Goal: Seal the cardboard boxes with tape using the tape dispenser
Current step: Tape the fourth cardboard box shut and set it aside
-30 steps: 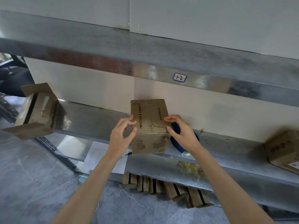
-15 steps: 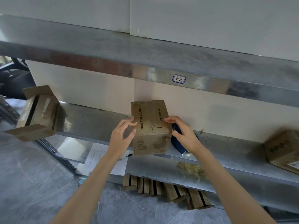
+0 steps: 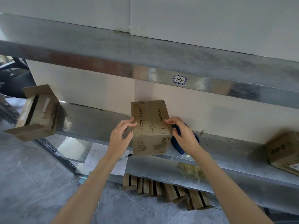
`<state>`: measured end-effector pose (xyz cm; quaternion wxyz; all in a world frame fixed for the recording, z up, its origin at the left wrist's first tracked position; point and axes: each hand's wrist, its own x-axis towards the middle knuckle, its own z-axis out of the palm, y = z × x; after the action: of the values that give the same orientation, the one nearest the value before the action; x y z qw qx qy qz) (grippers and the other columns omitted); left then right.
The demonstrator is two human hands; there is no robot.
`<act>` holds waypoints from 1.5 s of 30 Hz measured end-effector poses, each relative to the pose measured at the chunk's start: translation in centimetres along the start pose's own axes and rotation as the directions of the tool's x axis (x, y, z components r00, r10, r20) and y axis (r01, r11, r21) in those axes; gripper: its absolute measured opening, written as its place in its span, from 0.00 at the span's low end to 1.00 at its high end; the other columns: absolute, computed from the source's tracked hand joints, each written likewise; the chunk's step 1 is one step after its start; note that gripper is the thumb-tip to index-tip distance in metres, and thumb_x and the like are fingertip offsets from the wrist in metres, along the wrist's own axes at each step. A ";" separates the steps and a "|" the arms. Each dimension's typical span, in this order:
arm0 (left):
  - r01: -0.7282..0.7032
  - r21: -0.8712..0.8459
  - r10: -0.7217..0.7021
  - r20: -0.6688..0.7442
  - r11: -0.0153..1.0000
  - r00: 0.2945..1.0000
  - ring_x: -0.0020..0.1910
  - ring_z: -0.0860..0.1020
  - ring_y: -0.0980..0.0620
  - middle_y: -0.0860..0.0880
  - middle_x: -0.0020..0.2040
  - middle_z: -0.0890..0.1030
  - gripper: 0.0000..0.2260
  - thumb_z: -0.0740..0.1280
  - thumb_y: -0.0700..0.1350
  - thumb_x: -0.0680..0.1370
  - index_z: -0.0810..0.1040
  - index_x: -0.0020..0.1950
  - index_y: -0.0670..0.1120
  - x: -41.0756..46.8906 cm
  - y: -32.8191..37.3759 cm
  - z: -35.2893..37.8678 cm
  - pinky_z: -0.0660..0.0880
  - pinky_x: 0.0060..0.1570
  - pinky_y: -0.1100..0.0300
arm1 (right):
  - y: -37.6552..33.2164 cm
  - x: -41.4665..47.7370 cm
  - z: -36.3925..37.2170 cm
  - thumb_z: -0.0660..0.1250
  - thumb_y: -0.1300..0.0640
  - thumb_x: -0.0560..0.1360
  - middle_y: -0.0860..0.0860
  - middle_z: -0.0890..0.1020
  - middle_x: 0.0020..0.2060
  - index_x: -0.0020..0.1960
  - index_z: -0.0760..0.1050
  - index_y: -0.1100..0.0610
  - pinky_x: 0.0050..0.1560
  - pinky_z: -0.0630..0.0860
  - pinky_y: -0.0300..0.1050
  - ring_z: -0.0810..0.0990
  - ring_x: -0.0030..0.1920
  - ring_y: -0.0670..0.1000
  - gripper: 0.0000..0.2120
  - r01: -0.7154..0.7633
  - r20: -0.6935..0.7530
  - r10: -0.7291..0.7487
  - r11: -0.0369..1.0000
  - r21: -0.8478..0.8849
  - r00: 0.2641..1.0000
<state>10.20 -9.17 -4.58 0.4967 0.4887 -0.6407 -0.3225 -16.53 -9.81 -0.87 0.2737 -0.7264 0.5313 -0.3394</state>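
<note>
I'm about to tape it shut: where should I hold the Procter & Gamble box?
Probably its top side edges, a hand from each side, as the left hand and right hand do: the box stands upright, and fingertips reach over its closed top.

scuffed matt cardboard box (image 3: 150,120), dull metal shelf (image 3: 226,152)

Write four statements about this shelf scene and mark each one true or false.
1. Both the left hand and the right hand hold the middle box. True.
2. The box at the left end is closed. False: its flaps stand open.
3. A blue object lies on the shelf beside the right hand. True.
4. A sheet of paper lies on the middle box. False: it lies lower down, below the shelf.
</note>
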 end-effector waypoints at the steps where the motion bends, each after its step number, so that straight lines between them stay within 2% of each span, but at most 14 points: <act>1: -0.005 0.008 0.005 -0.008 1.000 1.000 0.67 0.74 0.56 0.58 0.64 0.77 0.16 0.66 0.30 0.77 0.81 0.58 0.48 0.0 0.0 0.1 0.75 0.65 0.45 | -0.1 0.0 0.2 0.58 0.72 0.79 0.40 0.77 0.60 0.64 0.74 0.55 0.61 0.66 0.25 0.72 0.62 0.32 0.19 -0.006 -0.012 0.006 1.000 0.012 1.000; 9: -0.040 0.033 0.044 -0.128 0.999 0.991 0.63 0.78 0.56 0.54 0.60 0.80 0.09 0.67 0.34 0.76 0.82 0.52 0.45 0.1 0.0 1.1 0.76 0.63 0.43 | -0.2 0.2 1.3 0.62 0.70 0.78 0.45 0.80 0.56 0.59 0.76 0.57 0.57 0.70 0.28 0.77 0.55 0.37 0.14 -0.004 -0.130 0.008 0.999 0.034 0.991; 12: -0.045 0.033 0.049 -0.158 0.998 0.986 0.62 0.78 0.56 0.54 0.59 0.81 0.07 0.67 0.40 0.75 0.82 0.51 0.45 0.0 0.3 1.4 0.76 0.63 0.44 | -0.2 0.3 1.6 0.65 0.67 0.78 0.46 0.81 0.54 0.59 0.77 0.56 0.59 0.71 0.33 0.78 0.56 0.41 0.12 0.000 -0.168 0.005 0.999 0.032 0.986; 16: -0.021 0.047 0.027 -0.134 0.999 0.991 0.62 0.78 0.58 0.56 0.59 0.80 0.07 0.70 0.38 0.75 0.82 0.51 0.47 0.1 0.7 1.2 0.75 0.64 0.44 | -0.9 0.6 1.8 0.71 0.57 0.76 0.43 0.81 0.54 0.60 0.75 0.54 0.60 0.74 0.37 0.77 0.57 0.40 0.13 -0.018 -0.181 0.018 1.000 -0.001 0.983; 18: -0.019 0.035 0.022 -0.103 0.999 0.994 0.64 0.77 0.58 0.57 0.60 0.80 0.07 0.73 0.41 0.75 0.82 0.51 0.48 0.1 1.0 0.9 0.74 0.65 0.44 | -1.3 0.6 1.4 0.75 0.49 0.73 0.40 0.79 0.56 0.63 0.73 0.50 0.58 0.71 0.29 0.76 0.59 0.37 0.21 -0.051 -0.132 0.052 0.999 0.014 0.990; 19: -0.016 0.020 0.018 -0.079 1.000 0.997 0.65 0.76 0.58 0.57 0.60 0.79 0.08 0.74 0.46 0.74 0.81 0.52 0.49 0.0 1.1 0.6 0.74 0.66 0.45 | -1.4 0.6 1.1 0.76 0.45 0.70 0.38 0.78 0.58 0.64 0.72 0.48 0.58 0.68 0.26 0.75 0.60 0.36 0.26 -0.068 -0.088 0.070 0.997 0.031 0.994; 21: -0.011 0.018 0.011 -0.006 1.000 1.000 0.67 0.74 0.58 0.57 0.63 0.78 0.17 0.75 0.57 0.72 0.81 0.55 0.50 -0.1 0.9 0.1 0.74 0.67 0.47 | -1.0 0.5 0.4 0.76 0.40 0.66 0.37 0.77 0.60 0.66 0.70 0.45 0.62 0.68 0.30 0.73 0.62 0.36 0.33 -0.064 -0.007 0.064 0.997 0.030 0.998; 23: -0.023 0.070 0.020 0.045 0.997 0.999 0.68 0.73 0.59 0.59 0.65 0.76 0.24 0.74 0.63 0.69 0.80 0.59 0.51 -0.1 0.6 -0.4 0.74 0.66 0.46 | -0.5 0.4 0.2 0.76 0.39 0.64 0.38 0.77 0.61 0.66 0.70 0.45 0.65 0.69 0.38 0.73 0.64 0.38 0.33 -0.035 0.031 0.036 0.999 -0.012 0.999; 26: -0.020 0.103 0.014 0.063 0.995 0.998 0.67 0.73 0.60 0.61 0.66 0.75 0.27 0.74 0.68 0.67 0.79 0.60 0.54 0.1 0.4 -0.8 0.73 0.66 0.43 | -0.3 0.2 0.4 0.74 0.40 0.66 0.38 0.77 0.60 0.64 0.71 0.44 0.66 0.69 0.37 0.73 0.63 0.39 0.29 -0.004 0.024 0.005 0.999 -0.041 1.000; 30: -0.017 0.103 0.009 0.078 0.995 0.997 0.67 0.73 0.60 0.63 0.66 0.74 0.27 0.73 0.69 0.67 0.78 0.60 0.55 -0.1 0.7 -0.9 0.73 0.67 0.45 | -0.3 0.0 -0.1 0.69 0.43 0.73 0.38 0.77 0.62 0.66 0.71 0.47 0.67 0.68 0.36 0.73 0.65 0.37 0.24 -0.025 0.047 0.021 0.995 0.094 0.999; 35: -0.004 0.104 -0.006 0.094 0.995 0.996 0.67 0.73 0.61 0.63 0.66 0.74 0.27 0.73 0.68 0.68 0.78 0.60 0.55 0.0 1.0 -0.9 0.74 0.67 0.48 | -0.3 0.3 -0.2 0.66 0.56 0.80 0.37 0.77 0.60 0.65 0.73 0.51 0.67 0.71 0.41 0.73 0.64 0.36 0.14 -0.002 0.018 0.001 1.000 0.029 1.000; 38: 0.014 0.103 -0.027 0.130 0.995 0.991 0.67 0.72 0.61 0.61 0.66 0.75 0.24 0.76 0.62 0.69 0.79 0.61 0.55 0.4 1.1 -1.7 0.72 0.68 0.51 | -0.5 0.2 -0.4 0.64 0.54 0.81 0.38 0.78 0.61 0.66 0.73 0.51 0.67 0.72 0.44 0.74 0.64 0.37 0.14 -0.008 0.046 0.007 1.000 0.025 0.999; 42: 0.073 0.046 -0.079 0.157 0.996 0.984 0.64 0.75 0.62 0.61 0.64 0.77 0.24 0.77 0.51 0.69 0.79 0.64 0.51 0.7 1.0 -4.3 0.71 0.66 0.64 | -1.3 0.3 0.1 0.62 0.38 0.77 0.35 0.78 0.61 0.68 0.72 0.44 0.62 0.76 0.51 0.78 0.60 0.46 0.21 0.104 0.114 -0.092 0.989 -0.109 0.989; 45: 0.129 0.039 -0.133 0.117 0.991 0.984 0.62 0.77 0.61 0.61 0.61 0.80 0.21 0.76 0.49 0.71 0.79 0.64 0.53 1.0 0.6 -5.9 0.72 0.64 0.64 | -2.1 0.5 1.4 0.68 0.38 0.72 0.41 0.80 0.60 0.70 0.73 0.46 0.66 0.73 0.48 0.75 0.64 0.44 0.28 0.206 0.145 -0.184 0.966 -0.159 0.972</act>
<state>15.61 -9.52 -1.91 0.4276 0.5172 -0.6407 -0.3730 -14.06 -9.62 -0.04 0.2087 -0.8165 0.4657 -0.2699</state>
